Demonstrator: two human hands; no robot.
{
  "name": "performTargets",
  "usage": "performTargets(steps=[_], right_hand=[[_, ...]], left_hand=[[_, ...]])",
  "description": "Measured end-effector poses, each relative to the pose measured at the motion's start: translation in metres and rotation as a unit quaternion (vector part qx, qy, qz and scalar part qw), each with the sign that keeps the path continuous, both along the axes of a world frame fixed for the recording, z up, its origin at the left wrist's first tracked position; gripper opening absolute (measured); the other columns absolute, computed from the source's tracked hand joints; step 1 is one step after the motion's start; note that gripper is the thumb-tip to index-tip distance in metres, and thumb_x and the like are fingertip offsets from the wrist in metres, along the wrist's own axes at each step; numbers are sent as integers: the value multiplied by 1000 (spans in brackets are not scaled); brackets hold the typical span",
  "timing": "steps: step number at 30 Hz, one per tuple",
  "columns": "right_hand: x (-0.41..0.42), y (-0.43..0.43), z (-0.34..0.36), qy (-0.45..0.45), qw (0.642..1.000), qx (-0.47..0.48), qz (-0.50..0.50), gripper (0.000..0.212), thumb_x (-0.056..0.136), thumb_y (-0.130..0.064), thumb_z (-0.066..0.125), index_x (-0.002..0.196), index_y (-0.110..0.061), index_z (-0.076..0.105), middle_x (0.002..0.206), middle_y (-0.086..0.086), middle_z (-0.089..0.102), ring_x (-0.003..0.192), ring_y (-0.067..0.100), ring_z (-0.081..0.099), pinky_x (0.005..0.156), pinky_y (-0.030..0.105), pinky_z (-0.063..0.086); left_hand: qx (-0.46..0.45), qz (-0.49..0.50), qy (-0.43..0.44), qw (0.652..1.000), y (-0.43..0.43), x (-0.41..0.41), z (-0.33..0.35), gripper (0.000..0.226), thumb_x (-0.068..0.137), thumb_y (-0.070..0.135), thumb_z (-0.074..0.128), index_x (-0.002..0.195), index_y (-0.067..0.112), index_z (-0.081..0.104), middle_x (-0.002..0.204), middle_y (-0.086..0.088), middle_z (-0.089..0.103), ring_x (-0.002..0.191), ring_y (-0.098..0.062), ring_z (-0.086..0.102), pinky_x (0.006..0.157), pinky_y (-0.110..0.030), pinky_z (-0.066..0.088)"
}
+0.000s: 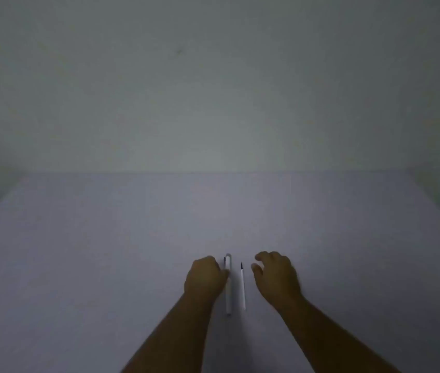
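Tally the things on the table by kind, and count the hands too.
pen barrel, white: 1
refill, thin, white with a dark tip: 1
hands: 2, the left hand against the barrel and the right hand beside the refill
Total: 2 items on the table, plus 2 hands

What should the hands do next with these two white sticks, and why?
Probably the right hand should pinch the thin refill: it lies loose on the table beside that hand's fingers, while the left hand touches the thicker pen barrel.
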State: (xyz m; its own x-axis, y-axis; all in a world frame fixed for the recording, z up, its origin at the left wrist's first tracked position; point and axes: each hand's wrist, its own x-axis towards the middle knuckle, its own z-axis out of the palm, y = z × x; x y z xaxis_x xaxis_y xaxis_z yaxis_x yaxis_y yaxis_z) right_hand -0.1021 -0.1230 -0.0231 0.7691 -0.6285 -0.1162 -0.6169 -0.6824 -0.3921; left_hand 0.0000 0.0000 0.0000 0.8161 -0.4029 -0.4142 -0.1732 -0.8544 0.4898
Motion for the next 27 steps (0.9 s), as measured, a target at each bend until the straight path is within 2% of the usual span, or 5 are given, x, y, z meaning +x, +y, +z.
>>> performTargets(steps=[5,15,19,25,27], right_hand=[[-5,3,-19,3,1000,8,-1,30,92,-36,45,111,-18,61,112,4,63,105,22,53,87,33,46],[10,16,-13,-55,994,92,-26,23,92,-28,49,89,-10,63,93,9,67,92,25,58,79,38,49],[27,21,-1,-60,951,264,-147,32,87,-41,56,84,-11,66,79,4,65,80,23,61,77,35,49],[38,16,8,-90,916,338,-198,31,84,-38,62,73,-10,69,74,8,66,70,21,59,76,37,49],[41,10,9,-108,902,351,-228,32,85,-37,60,65,-13,65,67,6,62,69,24,59,79,41,51]], left_hand=[[-3,42,64,997,-3,-16,-23,30,77,36,69,92,10,67,72,2,59,65,-12,56,52,-20,42],[-32,50,22,998,1,-20,-25,18,77,29,61,81,13,70,69,1,64,61,-12,59,52,-20,45],[-95,39,-14,995,3,-25,-19,10,77,30,65,77,22,58,62,17,49,55,0,46,47,-8,29],[-146,-28,16,989,2,-26,-13,19,86,28,60,91,11,69,77,0,67,62,-13,59,63,-23,51],[-133,-51,23,990,5,-24,-12,22,87,28,58,91,10,70,76,0,64,65,-13,58,56,-11,48]])
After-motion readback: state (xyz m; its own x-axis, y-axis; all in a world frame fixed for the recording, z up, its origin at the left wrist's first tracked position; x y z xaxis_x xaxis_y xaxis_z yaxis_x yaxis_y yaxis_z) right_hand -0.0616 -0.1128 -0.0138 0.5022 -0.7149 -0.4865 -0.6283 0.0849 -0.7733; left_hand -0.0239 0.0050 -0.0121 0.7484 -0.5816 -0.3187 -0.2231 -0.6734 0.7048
